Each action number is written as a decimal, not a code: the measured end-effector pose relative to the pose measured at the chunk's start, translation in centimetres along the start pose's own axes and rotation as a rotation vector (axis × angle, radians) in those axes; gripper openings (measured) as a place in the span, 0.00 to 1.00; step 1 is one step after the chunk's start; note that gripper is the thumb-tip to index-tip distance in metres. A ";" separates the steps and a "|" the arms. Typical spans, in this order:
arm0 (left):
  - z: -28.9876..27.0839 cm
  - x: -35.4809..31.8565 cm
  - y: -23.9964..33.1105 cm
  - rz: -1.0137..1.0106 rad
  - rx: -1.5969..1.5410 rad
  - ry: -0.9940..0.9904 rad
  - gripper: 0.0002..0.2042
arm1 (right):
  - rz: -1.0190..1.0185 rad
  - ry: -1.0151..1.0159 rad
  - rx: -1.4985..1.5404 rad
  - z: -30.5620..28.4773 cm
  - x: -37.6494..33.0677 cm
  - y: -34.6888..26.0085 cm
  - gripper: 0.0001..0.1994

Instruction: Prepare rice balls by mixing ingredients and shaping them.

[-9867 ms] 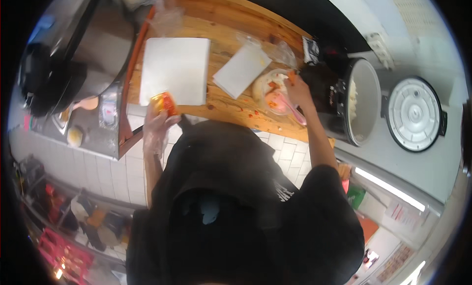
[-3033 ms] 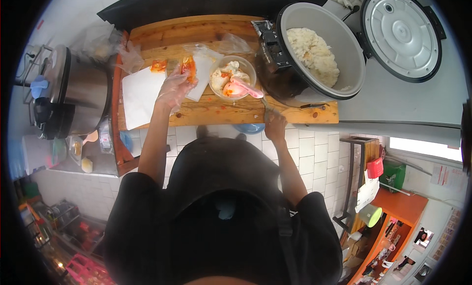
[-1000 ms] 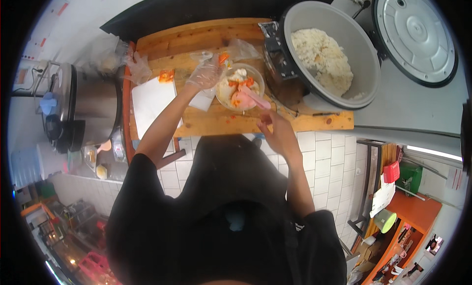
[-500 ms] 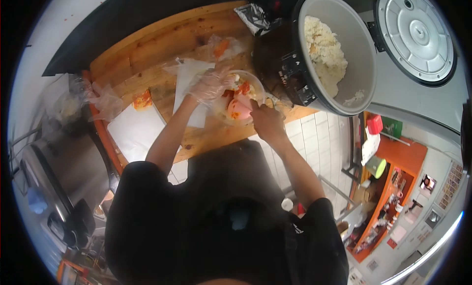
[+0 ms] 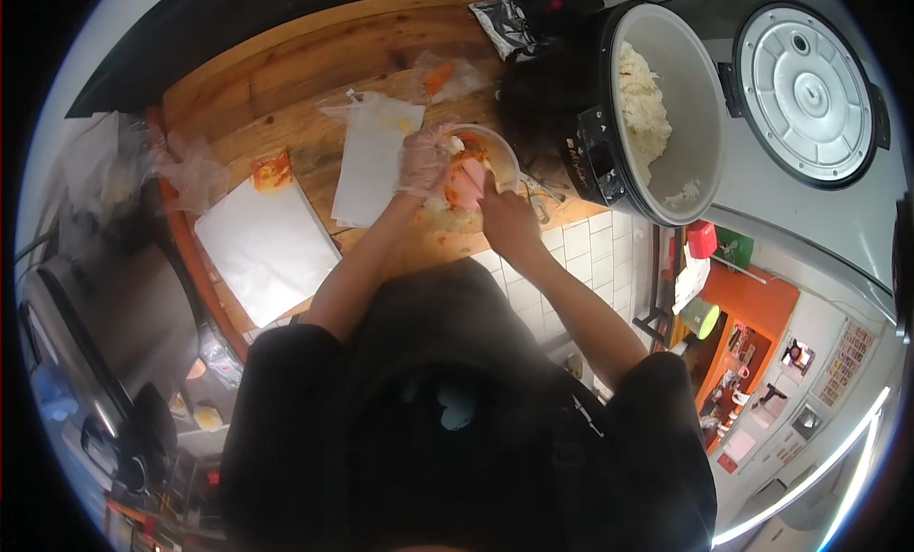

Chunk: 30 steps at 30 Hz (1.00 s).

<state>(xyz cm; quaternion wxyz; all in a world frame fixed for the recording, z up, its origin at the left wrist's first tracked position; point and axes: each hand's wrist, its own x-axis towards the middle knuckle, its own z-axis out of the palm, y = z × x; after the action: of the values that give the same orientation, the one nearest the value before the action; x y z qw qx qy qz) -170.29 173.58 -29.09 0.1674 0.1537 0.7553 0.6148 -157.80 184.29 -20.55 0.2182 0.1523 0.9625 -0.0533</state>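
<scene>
On the wooden table, a clear plastic bowl (image 5: pixel 507 159) holds white rice and an orange-red sauce or food. My left hand (image 5: pixel 425 161), in a thin clear plastic glove, grips the bowl's left side; its fingertips are partly hidden. My bare right hand (image 5: pixel 510 224) is closed around the handle of a pink rice paddle (image 5: pixel 465 182). The paddle's flat blade, smeared with red, lies inside the bowl against the food. The bowl looks tilted. Just left of my gloved hand are stacked white paper sheets (image 5: pixel 367 171).
A large cooker (image 5: pixel 712 85) full of rice stands right of the bowl, its round lid (image 5: pixel 809 93) swung open. Another white paper stack (image 5: pixel 267 252) lies left, near a red-stained piece (image 5: pixel 272 171). Behind the bowl is a plastic bag (image 5: pixel 443 78) with something orange. Metal tongs (image 5: pixel 539 201) lie beside the bowl.
The bowl has tilted, and my left hand has shifted against its side. The paddle stays in my right hand with its blade in the bowl. The whole view has shifted slightly.
</scene>
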 end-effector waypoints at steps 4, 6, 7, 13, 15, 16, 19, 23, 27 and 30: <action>1.2 -0.1 -3.7 -0.181 -0.118 0.031 0.18 | -0.189 0.141 0.057 2.2 4.1 1.8 0.24; 1.1 -0.1 -4.7 -0.115 -0.037 0.088 0.17 | -0.158 -0.017 -0.012 -2.4 -0.1 0.9 0.23; 1.3 -0.2 -2.9 0.061 0.026 0.151 0.16 | -0.097 -0.161 -0.073 -4.3 -1.4 0.8 0.21; 0.7 -1.4 -3.3 -0.089 -0.159 0.032 0.15 | -0.015 -0.025 0.186 -1.9 5.3 2.3 0.15; -0.6 -0.8 0.7 -0.245 0.168 -0.064 0.17 | -0.011 -0.123 0.132 -2.8 3.7 3.8 0.15; 0.3 -1.2 -3.1 -0.143 0.083 0.087 0.17 | -0.175 -0.031 -0.167 -3.4 1.1 3.0 0.18; 0.6 -1.1 -2.9 0.218 0.271 0.136 0.17 | -0.094 0.003 -0.060 0.5 0.2 1.8 0.22; -0.1 -0.5 -1.8 0.167 0.220 0.168 0.15 | -0.158 0.072 -0.115 1.9 5.5 5.0 0.13; 0.9 -1.7 -2.2 -0.051 0.199 0.102 0.14 | -0.094 0.253 -0.065 3.0 4.1 4.6 0.08; 0.8 -0.5 -3.8 0.113 0.236 0.112 0.13 | -0.127 0.152 0.079 3.1 4.6 2.7 0.16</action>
<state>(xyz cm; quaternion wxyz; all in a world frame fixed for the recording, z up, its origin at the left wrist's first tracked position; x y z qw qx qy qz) -169.58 173.35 -32.94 0.0707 0.1801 0.8206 0.5378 -159.66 187.61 -25.45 0.1344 0.1032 0.9811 -0.0933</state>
